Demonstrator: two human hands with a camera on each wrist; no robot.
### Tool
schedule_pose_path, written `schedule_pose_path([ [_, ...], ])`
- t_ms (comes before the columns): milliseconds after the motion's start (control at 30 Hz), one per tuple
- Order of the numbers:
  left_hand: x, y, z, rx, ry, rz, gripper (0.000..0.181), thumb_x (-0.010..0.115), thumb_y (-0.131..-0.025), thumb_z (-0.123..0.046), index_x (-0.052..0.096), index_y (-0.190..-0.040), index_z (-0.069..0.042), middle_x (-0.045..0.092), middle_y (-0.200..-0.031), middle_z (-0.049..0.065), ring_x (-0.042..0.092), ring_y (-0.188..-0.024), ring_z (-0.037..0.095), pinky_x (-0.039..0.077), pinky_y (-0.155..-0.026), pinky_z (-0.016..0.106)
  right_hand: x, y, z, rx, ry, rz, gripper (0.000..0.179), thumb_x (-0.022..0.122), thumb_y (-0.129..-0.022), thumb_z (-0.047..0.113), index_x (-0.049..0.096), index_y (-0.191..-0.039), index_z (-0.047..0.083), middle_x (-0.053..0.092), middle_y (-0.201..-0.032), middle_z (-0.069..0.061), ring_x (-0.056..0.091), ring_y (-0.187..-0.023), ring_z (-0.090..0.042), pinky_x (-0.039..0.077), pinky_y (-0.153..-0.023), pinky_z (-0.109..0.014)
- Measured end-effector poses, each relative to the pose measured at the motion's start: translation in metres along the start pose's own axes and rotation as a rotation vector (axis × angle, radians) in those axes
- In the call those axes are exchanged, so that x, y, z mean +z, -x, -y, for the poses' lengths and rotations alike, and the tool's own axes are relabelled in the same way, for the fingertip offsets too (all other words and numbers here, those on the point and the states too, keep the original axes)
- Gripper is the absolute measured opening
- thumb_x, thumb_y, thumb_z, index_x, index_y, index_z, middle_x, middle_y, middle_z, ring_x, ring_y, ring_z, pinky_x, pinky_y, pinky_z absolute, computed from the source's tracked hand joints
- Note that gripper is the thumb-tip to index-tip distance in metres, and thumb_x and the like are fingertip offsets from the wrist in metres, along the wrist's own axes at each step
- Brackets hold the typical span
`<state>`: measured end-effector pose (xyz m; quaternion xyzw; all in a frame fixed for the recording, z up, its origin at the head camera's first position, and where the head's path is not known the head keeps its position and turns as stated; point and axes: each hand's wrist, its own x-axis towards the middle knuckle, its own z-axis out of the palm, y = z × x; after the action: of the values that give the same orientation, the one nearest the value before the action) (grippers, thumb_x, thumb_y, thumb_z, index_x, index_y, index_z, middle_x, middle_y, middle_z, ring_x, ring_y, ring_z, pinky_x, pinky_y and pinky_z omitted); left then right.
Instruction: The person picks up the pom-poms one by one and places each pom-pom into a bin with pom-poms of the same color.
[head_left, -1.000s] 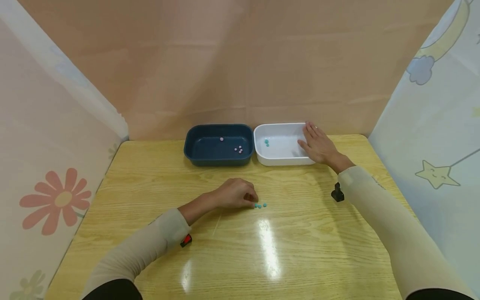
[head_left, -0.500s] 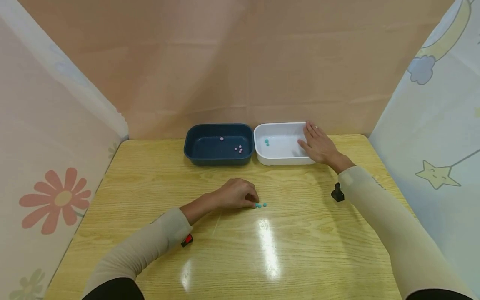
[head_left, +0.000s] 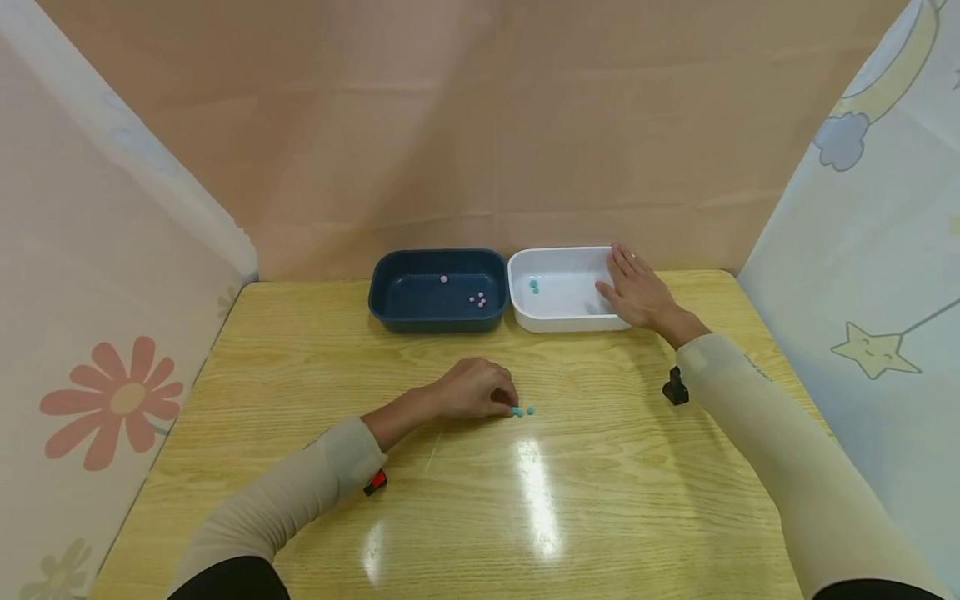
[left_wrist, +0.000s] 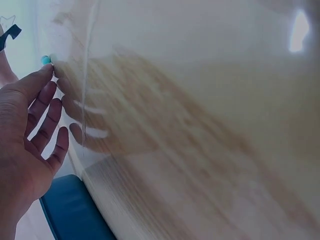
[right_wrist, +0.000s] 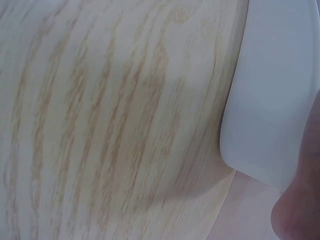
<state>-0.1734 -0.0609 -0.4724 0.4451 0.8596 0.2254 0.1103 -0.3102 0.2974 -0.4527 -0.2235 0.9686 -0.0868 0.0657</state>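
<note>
My left hand [head_left: 474, 388] is low over the table, thumb and forefinger tips pinching a small teal bead [left_wrist: 46, 59]. In the left wrist view the thumb covers most of the forefinger, and the other fingers are loosely bent. Two more teal beads lie just right of the fingertips, the outer bead [head_left: 530, 410] slightly apart. My right hand [head_left: 637, 287] lies with extended fingers across the right end of a white tray [head_left: 573, 323], touching its rim. Inside that tray are teal beads [head_left: 534, 286] near its left end.
A dark blue tray [head_left: 435, 326] stands side by side with the white one, at the table's back edge. Several pink beads [head_left: 481, 299] lie in it. Behind is a brown backdrop [head_left: 450, 125]; patterned panels flank the wooden table [head_left: 600, 500].
My left hand has shifted very slightly right, and the bead at its fingertips has moved with it. My right hand stays on the white tray.
</note>
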Motion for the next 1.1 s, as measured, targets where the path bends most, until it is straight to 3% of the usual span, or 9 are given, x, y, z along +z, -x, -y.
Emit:
schedule_pose_path([
  [433,-0.001,0.000,0.002,-0.008,0.047,-0.018,0.007,0.084,-0.095,-0.027,0.085,-0.099,-0.022,0.072,-0.089,-0.015,0.059,-0.078,-0.001,0.049,-0.071,0.019,0.000,0.001,0.002,0.000,-0.001,-0.005,0.080,0.021,-0.116,0.048,0.000,-0.164,-0.012,-0.011,-0.174,-0.027,-0.010,-0.163,-0.042,-0.005,-0.131,-0.053],
  [700,-0.005,-0.004,0.004,0.000,0.021,-0.077,0.004,0.084,-0.094,-0.023,0.085,-0.098,-0.022,0.071,-0.087,-0.014,0.061,-0.078,-0.002,0.051,-0.070,0.018,0.001,0.001,0.002,-0.003,-0.004,-0.009,0.079,0.021,-0.116,0.047,0.001,-0.164,-0.013,-0.010,-0.174,-0.028,-0.009,-0.162,-0.042,-0.004,-0.131,-0.054],
  [1100,-0.023,-0.012,0.003,0.010,0.047,-0.163,0.006,0.083,-0.094,-0.020,0.085,-0.099,-0.018,0.076,-0.092,-0.009,0.066,-0.082,0.005,0.052,-0.069,0.018,0.002,0.001,0.001,-0.001,-0.003,-0.022,0.082,0.021,-0.115,0.050,0.003,-0.164,-0.013,-0.008,-0.174,-0.028,-0.007,-0.163,-0.042,-0.002,-0.131,-0.054],
])
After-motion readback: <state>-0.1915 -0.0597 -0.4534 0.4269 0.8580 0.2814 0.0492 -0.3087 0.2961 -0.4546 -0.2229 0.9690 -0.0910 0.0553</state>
